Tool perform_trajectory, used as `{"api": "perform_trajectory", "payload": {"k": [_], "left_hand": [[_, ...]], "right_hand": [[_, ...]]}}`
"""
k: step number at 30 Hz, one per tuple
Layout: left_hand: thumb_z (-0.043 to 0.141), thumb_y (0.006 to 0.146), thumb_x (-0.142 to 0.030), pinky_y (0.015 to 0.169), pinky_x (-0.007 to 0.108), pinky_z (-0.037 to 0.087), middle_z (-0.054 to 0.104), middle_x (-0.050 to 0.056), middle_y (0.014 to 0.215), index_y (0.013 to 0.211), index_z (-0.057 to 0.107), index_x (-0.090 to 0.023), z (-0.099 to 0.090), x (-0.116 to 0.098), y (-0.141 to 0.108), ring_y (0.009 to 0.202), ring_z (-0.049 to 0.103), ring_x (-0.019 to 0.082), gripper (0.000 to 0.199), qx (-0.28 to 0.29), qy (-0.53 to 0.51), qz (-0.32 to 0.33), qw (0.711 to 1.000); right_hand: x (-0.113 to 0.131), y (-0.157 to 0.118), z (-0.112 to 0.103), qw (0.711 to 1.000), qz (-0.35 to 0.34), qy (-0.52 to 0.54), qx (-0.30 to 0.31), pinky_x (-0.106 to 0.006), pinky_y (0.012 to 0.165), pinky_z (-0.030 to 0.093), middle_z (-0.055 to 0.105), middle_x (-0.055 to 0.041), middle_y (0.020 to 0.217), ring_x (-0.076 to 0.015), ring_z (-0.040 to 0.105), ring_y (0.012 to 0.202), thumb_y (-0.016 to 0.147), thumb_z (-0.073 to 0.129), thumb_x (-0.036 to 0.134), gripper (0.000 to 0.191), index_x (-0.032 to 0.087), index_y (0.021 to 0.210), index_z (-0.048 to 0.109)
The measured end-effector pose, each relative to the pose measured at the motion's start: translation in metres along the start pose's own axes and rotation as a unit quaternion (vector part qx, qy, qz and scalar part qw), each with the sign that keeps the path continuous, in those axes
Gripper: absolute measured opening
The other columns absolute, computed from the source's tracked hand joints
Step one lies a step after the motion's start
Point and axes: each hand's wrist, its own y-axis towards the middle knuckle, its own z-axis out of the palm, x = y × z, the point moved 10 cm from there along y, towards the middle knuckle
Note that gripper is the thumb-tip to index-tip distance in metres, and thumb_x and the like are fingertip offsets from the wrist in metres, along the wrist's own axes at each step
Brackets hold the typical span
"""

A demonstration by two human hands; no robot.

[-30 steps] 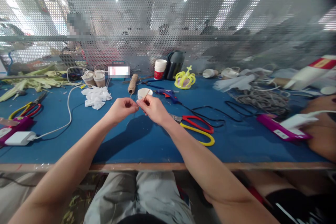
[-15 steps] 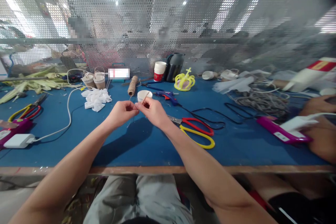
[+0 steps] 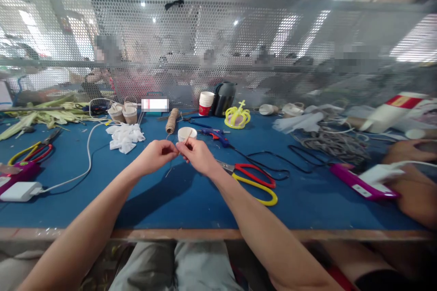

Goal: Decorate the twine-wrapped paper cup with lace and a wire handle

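Observation:
My left hand (image 3: 157, 156) and my right hand (image 3: 197, 153) meet fingertip to fingertip above the blue table. Both are pinched on a thin brown twine (image 3: 168, 172), whose loose end hangs below my left fingers. A short thin length also sticks up from my right fingers. Just behind my right hand stands a white round cup (image 3: 187, 133). The twine spool (image 3: 172, 121) lies behind my left hand. To the right of the cup rests a blue glue gun (image 3: 217, 136). Large scissors with red and yellow handles (image 3: 256, 177) lie beside my right forearm.
White crumpled fabric (image 3: 125, 137), small cups (image 3: 129, 112) and pale husks (image 3: 48, 111) are on the left. A yellow crown (image 3: 237, 116), red-white cups (image 3: 206, 103) and a dark jug (image 3: 224, 99) stand behind. At right, a purple power strip (image 3: 362, 184) lies near another person's arm.
The view has tilted up, so the table sits lower in the picture. My hands remain together; the loose twine end below my left fingers shows more clearly.

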Motion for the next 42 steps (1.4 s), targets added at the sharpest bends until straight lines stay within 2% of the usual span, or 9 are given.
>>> {"api": "perform_trajectory", "payload": {"k": [4, 9, 15, 21, 26, 35, 42], "left_hand": [[0.054, 0.063, -0.019, 0.057, 0.023, 0.034, 0.056, 0.000, 0.060, 0.062, 0.058, -0.016, -0.005, -0.001, -0.001, 0.057, 0.047, 0.012, 0.006, -0.034, 0.053, 0.010, 0.998], [0.055, 0.061, -0.021, 0.053, 0.023, 0.032, 0.055, -0.001, 0.055, 0.060, 0.059, -0.015, -0.004, 0.004, 0.000, 0.054, 0.045, 0.012, 0.007, -0.041, 0.065, -0.009, 0.997], [0.059, 0.060, -0.033, 0.047, 0.022, 0.026, 0.046, -0.004, 0.049, 0.055, 0.053, -0.013, 0.002, 0.013, 0.005, 0.049, 0.037, 0.008, 0.021, -0.025, -0.009, -0.056, 0.998], [0.061, 0.056, -0.044, 0.043, 0.021, 0.022, 0.041, -0.005, 0.049, 0.057, 0.050, -0.014, 0.013, 0.024, 0.009, 0.042, 0.029, 0.004, 0.031, 0.032, -0.120, -0.101, 0.987], [0.064, 0.052, -0.048, 0.041, 0.020, 0.020, 0.037, -0.007, 0.047, 0.056, 0.048, -0.014, 0.020, 0.038, 0.011, 0.040, 0.026, 0.003, 0.037, 0.034, -0.157, -0.120, 0.980], [0.060, 0.061, -0.047, 0.043, 0.019, 0.024, 0.041, -0.006, 0.050, 0.059, 0.050, -0.013, 0.018, 0.042, 0.006, 0.044, 0.032, 0.004, 0.036, -0.022, -0.120, -0.084, 0.989], [0.057, 0.065, -0.043, 0.043, 0.019, 0.026, 0.044, -0.005, 0.054, 0.063, 0.053, -0.013, 0.016, 0.034, 0.000, 0.045, 0.034, 0.005, 0.031, 0.013, -0.103, -0.067, 0.992]], "right_hand": [[-0.002, 0.000, 0.001, 1.000, 0.011, -0.012, -0.007, -0.022, 0.046, 0.036, 0.049, 0.0032, 0.048, -0.0090, 0.045, 0.044, 0.077, 0.048, 0.038, 0.026, 0.017, 0.062, 0.045], [-0.004, 0.001, 0.000, 1.000, 0.013, -0.019, -0.020, -0.021, 0.046, 0.034, 0.048, 0.0035, 0.048, -0.0087, 0.043, 0.045, 0.076, 0.050, 0.037, 0.026, 0.016, 0.061, 0.047], [-0.006, 0.001, 0.000, 1.000, 0.010, 0.007, -0.018, -0.020, 0.043, 0.034, 0.046, 0.0042, 0.049, -0.0079, 0.042, 0.044, 0.074, 0.052, 0.041, 0.029, 0.016, 0.061, 0.046], [-0.003, 0.003, 0.007, 0.997, 0.000, 0.074, 0.021, -0.021, 0.046, 0.042, 0.050, 0.0025, 0.059, -0.0090, 0.048, 0.051, 0.079, 0.043, 0.043, 0.027, 0.016, 0.074, 0.048], [-0.014, 0.006, 0.006, 0.998, 0.020, 0.058, 0.010, -0.021, 0.043, 0.038, 0.047, 0.0036, 0.053, -0.0073, 0.043, 0.044, 0.078, 0.048, 0.036, 0.024, 0.016, 0.065, 0.045], [-0.023, 0.005, 0.006, 0.998, 0.048, 0.028, 0.004, -0.019, 0.038, 0.032, 0.044, 0.0054, 0.045, -0.0068, 0.040, 0.038, 0.076, 0.052, 0.036, 0.025, 0.017, 0.061, 0.045], [-0.016, 0.001, 0.010, 0.997, 0.056, 0.039, 0.025, -0.019, 0.038, 0.029, 0.042, 0.0059, 0.043, -0.0064, 0.037, 0.037, 0.077, 0.052, 0.037, 0.028, 0.017, 0.059, 0.044]]}}
